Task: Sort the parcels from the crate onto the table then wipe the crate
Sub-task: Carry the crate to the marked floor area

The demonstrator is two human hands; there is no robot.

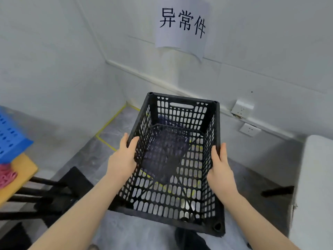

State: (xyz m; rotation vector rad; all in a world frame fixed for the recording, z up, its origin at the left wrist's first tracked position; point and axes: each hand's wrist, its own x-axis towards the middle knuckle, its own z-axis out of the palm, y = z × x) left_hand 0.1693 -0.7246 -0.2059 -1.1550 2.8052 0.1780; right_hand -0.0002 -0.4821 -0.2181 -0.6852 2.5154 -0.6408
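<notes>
A black perforated plastic crate (182,103) is held in the air over the grey floor, tilted with its open top toward me. My left hand (124,157) grips its left rim, thumb inside the wall. My right hand (220,170) grips the right rim the same way. A dark cloth-like patch (165,156) lies against the crate's bottom; I cannot tell what it is. No parcels show inside.
A wooden table edge (19,175) at the left carries a blue perforated crate (10,138) and a pink item (6,175). Black table legs (45,193) stand below. A white box (315,186) is at the right. Yellow floor tape (110,121) marks a corner zone under a paper wall sign (182,24).
</notes>
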